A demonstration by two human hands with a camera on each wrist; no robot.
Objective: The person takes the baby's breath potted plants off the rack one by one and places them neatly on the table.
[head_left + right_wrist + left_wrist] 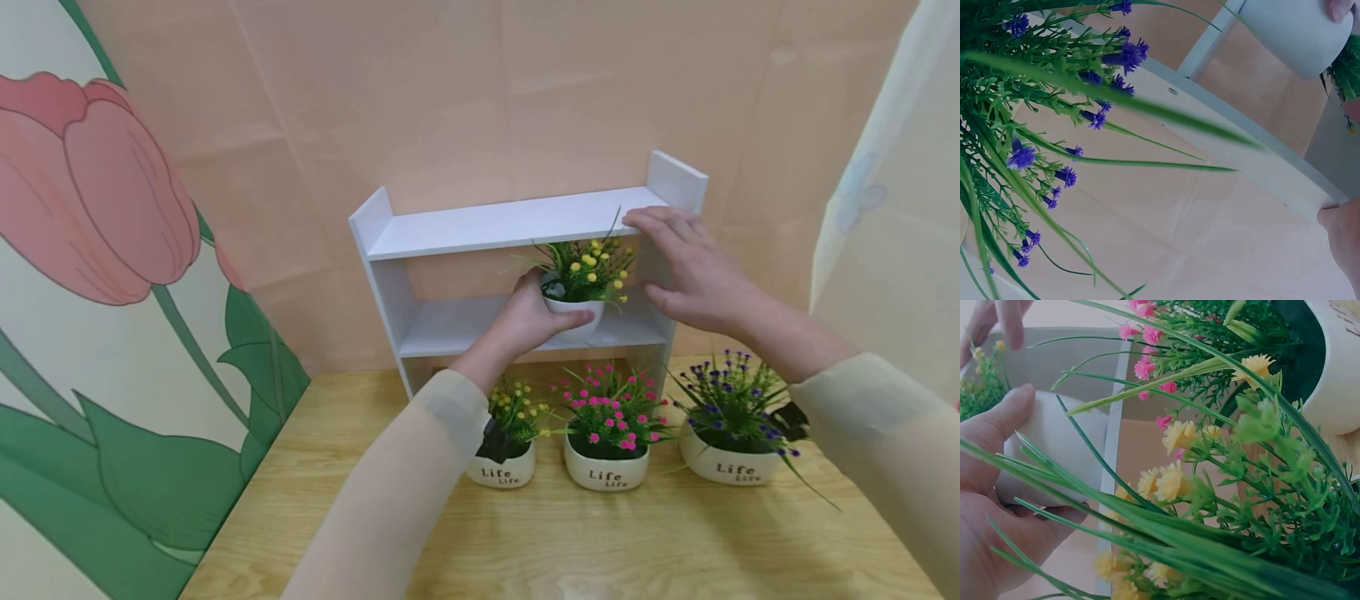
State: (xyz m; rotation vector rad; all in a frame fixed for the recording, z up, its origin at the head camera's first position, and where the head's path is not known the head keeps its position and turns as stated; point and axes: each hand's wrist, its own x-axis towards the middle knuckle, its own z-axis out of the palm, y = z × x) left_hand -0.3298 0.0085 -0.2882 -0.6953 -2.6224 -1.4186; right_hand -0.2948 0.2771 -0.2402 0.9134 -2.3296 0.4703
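Observation:
My left hand (528,312) grips a white pot of yellow artificial flowers (588,271), thumb across the front and fingers round the left side. The pot (1054,450) is upright over the middle board of a white two-tier shelf (465,325), toward its right end. Its topmost leaves reach the upper board's front edge. My right hand (693,267) is at the right end of the shelf, its fingers extended with the tips right at the upper board's edge and the thumb lower, beside the flowers. In the right wrist view, part of the right hand (1344,240) overlaps the shelf's side panel.
On the wooden table (570,550), before the shelf, stand three white "Life" pots: yellow flowers (517,408) partly behind the left sleeve, pink flowers (611,412) in the middle, purple flowers (731,404) under the right forearm. A peach backdrop (450,100) hangs behind; a tulip-printed panel (127,192) stands left.

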